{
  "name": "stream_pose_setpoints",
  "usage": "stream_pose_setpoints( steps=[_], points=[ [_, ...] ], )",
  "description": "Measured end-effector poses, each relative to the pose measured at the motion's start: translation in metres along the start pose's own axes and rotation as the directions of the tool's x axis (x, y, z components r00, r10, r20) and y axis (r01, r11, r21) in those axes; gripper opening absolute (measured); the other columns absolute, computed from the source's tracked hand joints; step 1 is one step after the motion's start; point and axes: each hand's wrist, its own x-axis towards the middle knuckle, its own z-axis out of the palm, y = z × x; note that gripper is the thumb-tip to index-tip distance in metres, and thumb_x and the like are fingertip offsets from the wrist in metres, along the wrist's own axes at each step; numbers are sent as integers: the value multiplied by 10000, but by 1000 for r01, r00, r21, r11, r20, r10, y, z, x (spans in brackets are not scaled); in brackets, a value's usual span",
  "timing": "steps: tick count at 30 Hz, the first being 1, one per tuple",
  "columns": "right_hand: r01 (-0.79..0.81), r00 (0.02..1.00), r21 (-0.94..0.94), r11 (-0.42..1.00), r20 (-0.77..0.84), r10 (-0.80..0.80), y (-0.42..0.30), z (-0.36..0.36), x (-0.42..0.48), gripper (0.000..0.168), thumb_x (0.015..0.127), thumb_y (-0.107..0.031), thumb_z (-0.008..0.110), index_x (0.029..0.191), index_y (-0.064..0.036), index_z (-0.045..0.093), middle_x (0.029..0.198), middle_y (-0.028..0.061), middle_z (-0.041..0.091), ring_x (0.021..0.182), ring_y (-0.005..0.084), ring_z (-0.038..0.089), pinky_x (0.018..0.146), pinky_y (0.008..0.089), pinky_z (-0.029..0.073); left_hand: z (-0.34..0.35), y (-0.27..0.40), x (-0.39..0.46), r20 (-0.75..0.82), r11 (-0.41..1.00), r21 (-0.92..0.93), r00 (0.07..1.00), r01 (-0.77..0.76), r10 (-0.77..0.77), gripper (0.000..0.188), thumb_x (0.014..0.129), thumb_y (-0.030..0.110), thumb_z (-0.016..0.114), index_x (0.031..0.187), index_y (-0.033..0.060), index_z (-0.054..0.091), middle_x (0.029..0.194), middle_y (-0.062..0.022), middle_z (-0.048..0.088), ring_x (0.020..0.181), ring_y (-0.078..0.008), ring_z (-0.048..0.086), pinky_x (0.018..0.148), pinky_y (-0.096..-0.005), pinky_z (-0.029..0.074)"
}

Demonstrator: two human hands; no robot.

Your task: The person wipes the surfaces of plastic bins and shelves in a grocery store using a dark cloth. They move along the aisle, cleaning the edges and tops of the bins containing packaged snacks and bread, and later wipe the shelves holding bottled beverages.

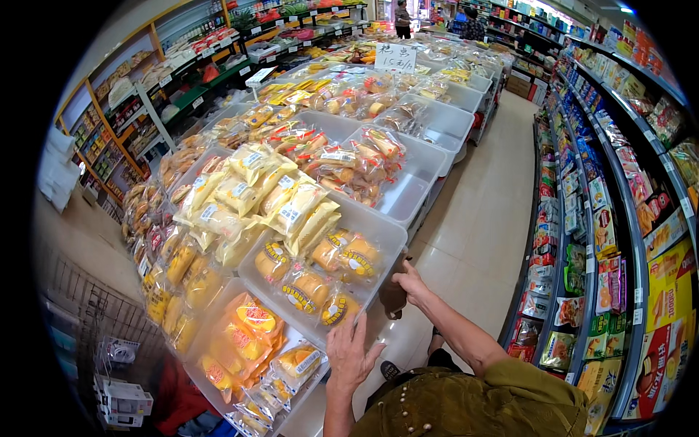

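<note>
My left hand (352, 352) lies with spread fingers against the near right wall of a translucent plastic bin (390, 248); nothing is held in it. In that bin are round packaged buns (306, 289) and a heap of cream-coloured wrapped cakes (262, 191). My right hand (412, 281) is beside the bin's right corner, its fingers closed on a dark brown cloth or soft item (392, 297) that hangs over the aisle. A nearer bin (199, 371) holds orange-wrapped bread (243, 344) and clear-wrapped bread rolls (292, 366).
More bins of packaged bakery goods (355, 158) stretch ahead, with a handwritten price sign (395, 57). Shelves of packaged snacks (600, 218) line the right side of the tiled aisle (464, 191). A wire rack (82, 295) stands at left. People (402, 19) are far ahead.
</note>
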Motion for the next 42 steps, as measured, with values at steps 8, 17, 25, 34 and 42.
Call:
stream_pose_setpoints(
  steps=[8, 17, 25, 34, 42],
  points=[
    [-325, 944, 205, 923, 11, 330, 26, 10, -8, 883, 666, 47, 572, 1471, -46, 223, 1275, 117, 472, 1065, 237, 530, 856, 332, 483, 5, -4, 0, 2, 1000, 6, 1000, -6, 6, 684, 821, 482, 600, 1309, 17, 483, 1240, -213, 517, 1068, -382, 508, 929, -465, 363],
    [-614, 699, 202, 763, 589, 406, 90, 48, -56, 693, 720, 102, 482, 1373, -92, 355, 1251, 115, 511, 1129, 262, 532, 924, 378, 477, 0, 3, 3, 21, 1000, 15, 1000, 11, -12, 652, 809, 422, 628, 1307, 26, 485, 1245, -198, 522, 1092, -379, 504, 936, -455, 365],
    [-559, 743, 118, 821, 510, 433, 106, 68, -69, 462, 761, -16, 571, 1219, -24, 506, 1080, 105, 593, 972, 232, 591, 794, 382, 511, 3, 4, 4, 8, 1000, 10, 1000, 15, -15, 643, 844, 469, 578, 1308, 34, 490, 1256, -193, 519, 1105, -372, 503, 945, -447, 366],
    [-110, 928, -23, 994, 355, 111, -48, 54, -121, 447, 759, -46, 599, 1196, 21, 527, 1103, 77, 603, 1017, 157, 551, 882, 304, 458, 5, 0, 1, 14, 1000, 8, 1000, 3, -3, 667, 886, 525, 484, 1332, 30, 466, 1276, -209, 499, 1113, -385, 491, 950, -456, 355],
    [245, 970, -17, 969, 2, -245, -100, 22, -76, 492, 691, -43, 638, 1166, 19, 529, 1066, 81, 615, 985, 177, 566, 894, 302, 440, 5, -1, 0, 23, 999, 44, 999, -25, 24, 677, 890, 523, 481, 1336, 14, 452, 1274, -222, 490, 1110, -390, 483, 945, -462, 347]
  ],
)
